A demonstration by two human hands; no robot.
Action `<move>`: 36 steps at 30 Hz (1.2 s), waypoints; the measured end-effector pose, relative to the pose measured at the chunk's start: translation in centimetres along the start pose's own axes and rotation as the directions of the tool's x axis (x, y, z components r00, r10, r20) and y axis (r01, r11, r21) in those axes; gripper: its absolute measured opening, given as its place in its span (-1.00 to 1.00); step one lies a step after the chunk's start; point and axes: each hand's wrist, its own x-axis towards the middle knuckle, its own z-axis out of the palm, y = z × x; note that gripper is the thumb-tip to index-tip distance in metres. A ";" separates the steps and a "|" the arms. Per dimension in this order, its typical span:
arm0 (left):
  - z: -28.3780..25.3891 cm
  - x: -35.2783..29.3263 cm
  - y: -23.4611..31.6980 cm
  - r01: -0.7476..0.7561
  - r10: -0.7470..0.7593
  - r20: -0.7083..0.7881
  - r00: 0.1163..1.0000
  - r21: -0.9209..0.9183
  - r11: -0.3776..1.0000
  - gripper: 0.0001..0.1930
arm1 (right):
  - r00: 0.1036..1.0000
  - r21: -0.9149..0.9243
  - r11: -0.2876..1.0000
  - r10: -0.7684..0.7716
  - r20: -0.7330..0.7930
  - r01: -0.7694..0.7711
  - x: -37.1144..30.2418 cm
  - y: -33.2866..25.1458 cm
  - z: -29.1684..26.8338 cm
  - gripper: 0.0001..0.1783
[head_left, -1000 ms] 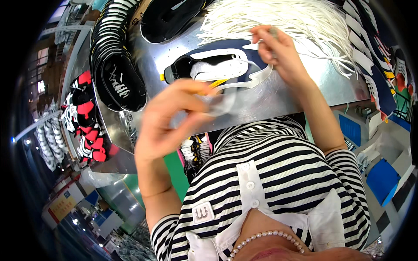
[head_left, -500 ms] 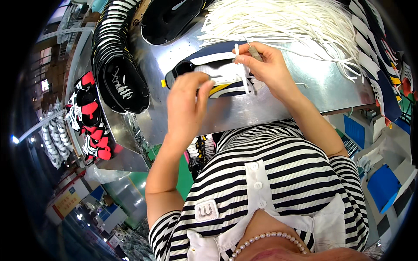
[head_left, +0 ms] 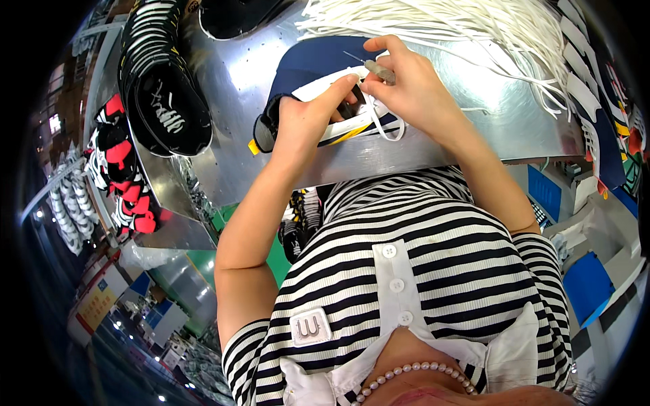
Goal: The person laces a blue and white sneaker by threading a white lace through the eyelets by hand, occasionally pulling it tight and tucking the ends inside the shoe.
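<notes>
A navy, white and yellow shoe upper [head_left: 306,61] lies on the metal table in front of me. My left hand [head_left: 305,122] is closed on its white edge, with some fingers reaching into the opening. A white shoelace [head_left: 399,130] loops from the upper's lacing area. My right hand [head_left: 421,91] is beside it, gripping a thin-needled tool like an awl [head_left: 380,72] by its stubby handle. The needle points left over the navy side. Its fingertips are near the lace and the eyelet edge; whether they also pinch the lace I cannot tell.
A big pile of white shoelaces [head_left: 440,20] covers the far part of the metal table [head_left: 237,135]. Nested black uppers [head_left: 166,108] stand at the left, with red, black and white pieces [head_left: 125,172] beyond. More navy-and-white uppers [head_left: 590,101] are stacked along the right.
My left hand has moved right and taken hold of the upper, fingers inside. The upper's navy side now spreads open wider. The tool's needle has swung to point left.
</notes>
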 end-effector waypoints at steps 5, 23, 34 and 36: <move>0.0 -0.5 -0.3 -0.044 0.051 -0.070 0.996 0.097 0.994 -0.77 | 0.993 0.008 0.994 -0.111 -0.037 0.111 -1.6 -0.5 -0.6 -0.70; 0.9 -1.3 -1.3 -0.193 0.189 0.088 0.978 0.033 0.981 -0.83 | 0.947 -0.584 0.750 -0.183 0.265 0.309 0.0 -2.7 -0.6 -0.88; -1.1 0.5 -0.5 -0.031 0.040 0.205 0.978 -0.050 0.998 -0.67 | 0.982 0.047 0.982 -0.180 -0.064 0.183 1.5 1.3 -0.2 -0.81; -0.6 0.9 -1.4 -0.164 0.159 0.117 0.980 0.038 0.986 -0.65 | 0.948 -0.095 0.961 -0.274 -0.160 0.261 0.9 2.0 1.1 -0.80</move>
